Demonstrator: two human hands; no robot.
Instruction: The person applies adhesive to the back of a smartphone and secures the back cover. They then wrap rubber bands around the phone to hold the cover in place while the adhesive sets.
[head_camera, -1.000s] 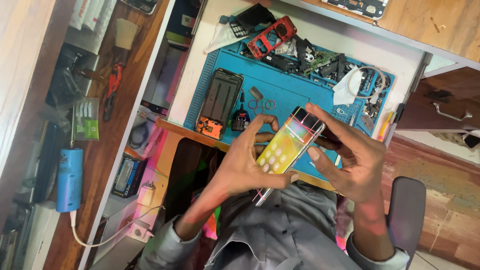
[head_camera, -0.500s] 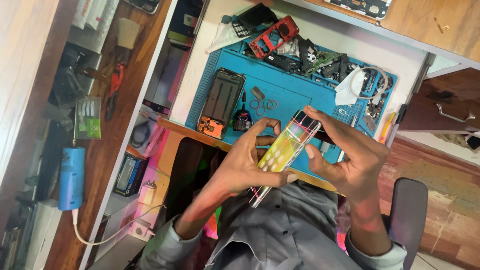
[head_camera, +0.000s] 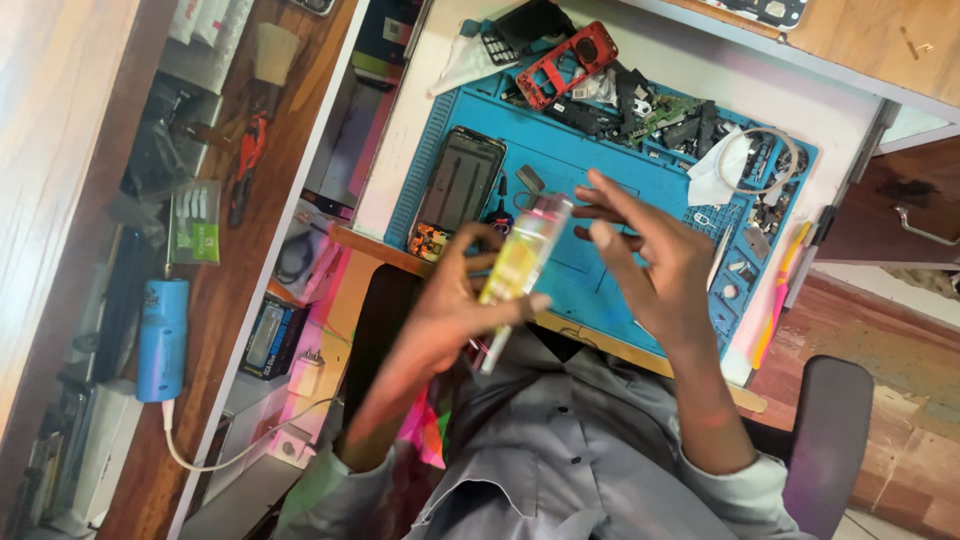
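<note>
1. The left hand (head_camera: 455, 300) is closed around a phone (head_camera: 520, 262), thumb across its lower edge, holding it tilted above the person's lap, just in front of the bench (head_camera: 440, 120).
2. The right hand (head_camera: 650, 265) is released, fingers spread, beside the phone's upper end; whether it touches is unclear.
3. The phone is a flat slab with a glossy, yellow-glowing face.
4. Beyond lies a blue rubbery mat (head_camera: 610, 170) carrying a dark opened phone (head_camera: 460, 180) and a red plastic frame (head_camera: 565, 65).
5. Half a second ago the right hand gripped the phone's edge; now it has let go.
</note>
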